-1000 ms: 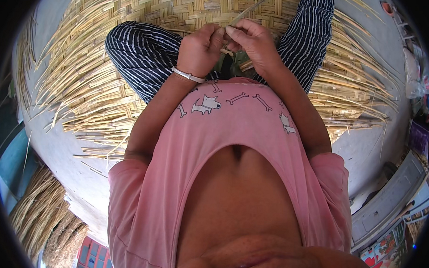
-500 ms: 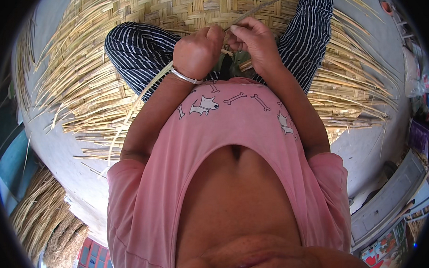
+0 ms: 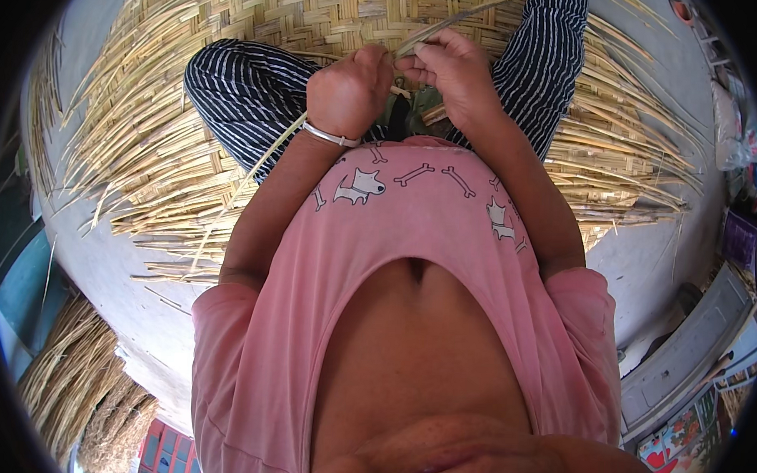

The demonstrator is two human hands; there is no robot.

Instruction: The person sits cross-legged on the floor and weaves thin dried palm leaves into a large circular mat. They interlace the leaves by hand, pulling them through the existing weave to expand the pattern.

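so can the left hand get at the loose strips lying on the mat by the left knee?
Probably yes. The left hand is closed on a thin strip that trails down past the wrist, so it would have to let go first. Nothing lies between it and the loose strips on the woven mat.

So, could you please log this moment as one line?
left hand: shut on bamboo strip | right hand: shut on bamboo strip | beneath: woven mat

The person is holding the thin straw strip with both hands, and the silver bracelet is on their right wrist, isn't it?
Not quite. Both hands, left hand and right hand, do pinch the thin strip above the woven mat, but the head view shows the silver bracelet on the left wrist, not the right.
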